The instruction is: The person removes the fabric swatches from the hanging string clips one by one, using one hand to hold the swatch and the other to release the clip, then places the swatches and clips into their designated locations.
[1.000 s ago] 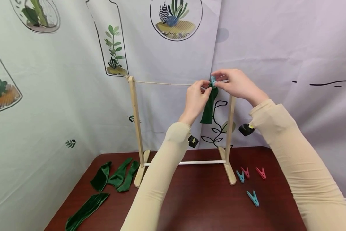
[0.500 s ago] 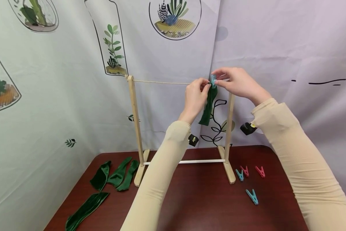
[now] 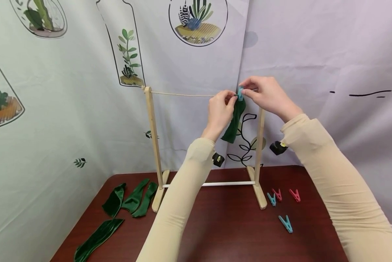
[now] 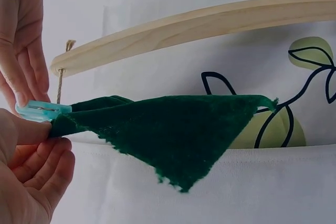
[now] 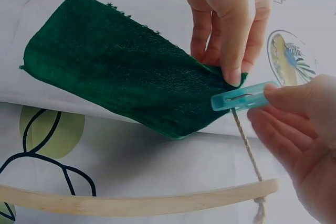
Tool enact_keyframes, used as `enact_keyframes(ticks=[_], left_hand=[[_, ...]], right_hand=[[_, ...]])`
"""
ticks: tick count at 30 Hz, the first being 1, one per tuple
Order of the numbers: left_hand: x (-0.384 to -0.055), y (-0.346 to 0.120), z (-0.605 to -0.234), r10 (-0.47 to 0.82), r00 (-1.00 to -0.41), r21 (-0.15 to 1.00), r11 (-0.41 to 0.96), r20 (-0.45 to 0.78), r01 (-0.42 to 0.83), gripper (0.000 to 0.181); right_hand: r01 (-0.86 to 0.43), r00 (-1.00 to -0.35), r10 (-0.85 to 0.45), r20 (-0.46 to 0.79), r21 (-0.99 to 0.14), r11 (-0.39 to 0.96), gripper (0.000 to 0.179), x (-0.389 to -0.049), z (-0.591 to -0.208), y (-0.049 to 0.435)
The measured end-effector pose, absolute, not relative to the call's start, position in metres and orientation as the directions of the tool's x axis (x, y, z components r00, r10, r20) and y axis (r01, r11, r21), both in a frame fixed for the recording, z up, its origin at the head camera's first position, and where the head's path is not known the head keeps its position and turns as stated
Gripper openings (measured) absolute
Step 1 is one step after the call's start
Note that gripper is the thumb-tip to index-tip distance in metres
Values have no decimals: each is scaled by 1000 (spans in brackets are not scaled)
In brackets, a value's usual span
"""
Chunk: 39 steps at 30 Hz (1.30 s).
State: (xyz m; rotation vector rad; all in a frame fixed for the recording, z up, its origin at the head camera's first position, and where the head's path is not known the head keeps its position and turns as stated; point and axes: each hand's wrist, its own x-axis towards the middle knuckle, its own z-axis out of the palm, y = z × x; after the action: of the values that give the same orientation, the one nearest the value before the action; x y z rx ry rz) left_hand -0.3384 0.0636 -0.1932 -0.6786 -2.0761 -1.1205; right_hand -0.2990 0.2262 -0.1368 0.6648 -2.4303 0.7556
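Observation:
A piece of dark green velvet cloth [image 3: 235, 122] hangs from the rope [image 3: 183, 95] near the right post of a wooden rack. My left hand [image 3: 220, 111] pinches its top corner between thumb and forefinger, plainly seen in the left wrist view. A light blue clothespin [image 5: 244, 96] sits over the cloth's top edge at the rope. Thumb and fingers of my right hand [image 3: 270, 96] grip the clothespin's handle end. In the right wrist view the cloth [image 5: 115, 66] spreads out to the left of the pin's jaws.
On the dark red table [image 3: 222, 225], several green cloth pieces [image 3: 99, 238] lie at left. Two blue clothespins [image 3: 286, 223] and two red clothespins [image 3: 295, 195] lie at right. The rack's posts [image 3: 154, 138] and white crossbar [image 3: 228, 183] stand before a patterned curtain [image 3: 314, 43].
The clothespin has come down over the cloth's top edge, more of it showing in front now. The cloth's lower end has swung left. Both hands stay at the rope.

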Motion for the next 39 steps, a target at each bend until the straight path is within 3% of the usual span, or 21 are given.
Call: enact_keyframes(ticks=[6,23,32,39], left_hand=[[-340,63,-194,120,-629,506,488,768,711,16],[-339,63,-199,142,-645,512,493,751,704,16],[-337,62,-198,149,-637,500,496,756,710,16],[-334,59,-202,151,-654,519,489,742,702,16]], right_hand=[[-605,-695,-273,665,-336,721,20,-300,-139,225],[-643,-612,-245,752,-293,707,17,-292,-128,221],[-636,-640,-255,725,-312,706,21,-285,-123,221],[-630,-678,-271,684,-350,693,34,-281,-124,223]])
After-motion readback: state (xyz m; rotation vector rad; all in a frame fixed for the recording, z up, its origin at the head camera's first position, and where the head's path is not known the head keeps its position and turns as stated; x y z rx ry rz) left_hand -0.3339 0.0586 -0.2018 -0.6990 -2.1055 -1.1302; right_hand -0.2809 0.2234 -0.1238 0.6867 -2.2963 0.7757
